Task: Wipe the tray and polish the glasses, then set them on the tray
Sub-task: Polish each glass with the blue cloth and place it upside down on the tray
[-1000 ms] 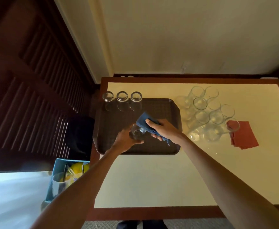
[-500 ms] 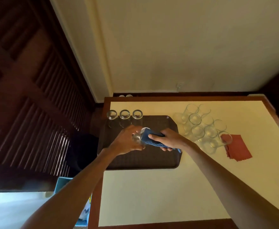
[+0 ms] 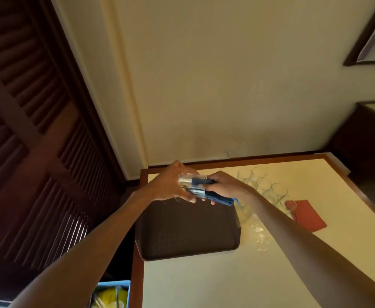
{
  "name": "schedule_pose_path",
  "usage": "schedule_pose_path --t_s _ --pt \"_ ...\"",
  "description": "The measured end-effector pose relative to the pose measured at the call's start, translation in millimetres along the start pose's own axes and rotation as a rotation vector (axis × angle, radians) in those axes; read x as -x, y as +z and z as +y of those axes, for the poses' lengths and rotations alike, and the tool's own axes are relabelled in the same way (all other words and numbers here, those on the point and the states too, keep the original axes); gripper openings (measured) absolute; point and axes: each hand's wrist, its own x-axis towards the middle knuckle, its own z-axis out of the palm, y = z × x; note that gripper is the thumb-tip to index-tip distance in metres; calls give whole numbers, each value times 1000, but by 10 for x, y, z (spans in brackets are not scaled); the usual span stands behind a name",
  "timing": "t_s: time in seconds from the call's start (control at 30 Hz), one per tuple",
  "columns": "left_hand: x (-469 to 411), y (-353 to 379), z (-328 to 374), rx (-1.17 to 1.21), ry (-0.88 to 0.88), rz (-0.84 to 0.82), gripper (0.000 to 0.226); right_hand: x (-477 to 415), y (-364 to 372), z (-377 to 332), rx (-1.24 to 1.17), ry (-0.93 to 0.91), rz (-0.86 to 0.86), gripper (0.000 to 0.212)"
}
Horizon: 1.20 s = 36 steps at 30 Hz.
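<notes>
A: Hands?
B: Your left hand (image 3: 171, 185) grips the glass (image 3: 192, 184) sideways above the tray (image 3: 188, 230); your right hand (image 3: 224, 187) holds the blue cloth (image 3: 219, 197), partly inside it.
A: And the other glasses (image 3: 264, 187)?
B: Clustered on the counter (image 3: 204, 281), right of the tray.

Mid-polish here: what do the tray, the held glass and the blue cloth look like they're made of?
The tray: probably moulded plastic, dark brown, matte, fine grid texture. The glass in the left hand: clear glass or possibly clear plastic, see-through with bright glints. The blue cloth in the right hand: soft fabric, limp, with a loose thread.
</notes>
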Motion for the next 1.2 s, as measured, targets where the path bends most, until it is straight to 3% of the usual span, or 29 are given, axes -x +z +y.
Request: schedule_pose_path --t_s 0.1,0.17,0.3,0.4,0.5,0.6,0.67,0.77,0.87,0.93,1.0,1.1,1.2 --pt "79 -137 -2 465 -88 -109 67 104 -57 -58 56 -92 123 12" --pt "117 -143 -15 733 -256 -75 54 146 -82 -89 70 -134 169 19" --pt "124 -37 123 1084 -589 -32 78 195 -43 -181 217 -212 264 21" --pt "126 50 335 1051 -653 120 63 108 24 -187 399 -175 440 32" --pt "87 136 577 988 -606 262 35 25 7 -154 414 -79 537 35" --pt "61 166 742 998 -560 318 24 30 -70 -129 469 -139 632 37" --pt "85 176 767 1034 -519 279 24 124 -141 -154 528 -213 675 40" --pt "156 189 740 1132 -487 132 32 291 -274 -243 746 -390 676 16" --pt "171 240 750 1269 -566 58 47 346 -296 -306 919 -609 775 13" --pt "156 245 816 1238 -620 56 45 312 -330 -285 943 -690 806 16" --pt "138 240 920 1104 -627 116 37 269 -362 -247 858 -610 759 17" --pt "68 237 1060 927 -559 331 25 83 -335 -120 573 -246 575 23" --pt "39 262 1075 580 -309 491 26 59 -244 -82 -71 49 185 39"
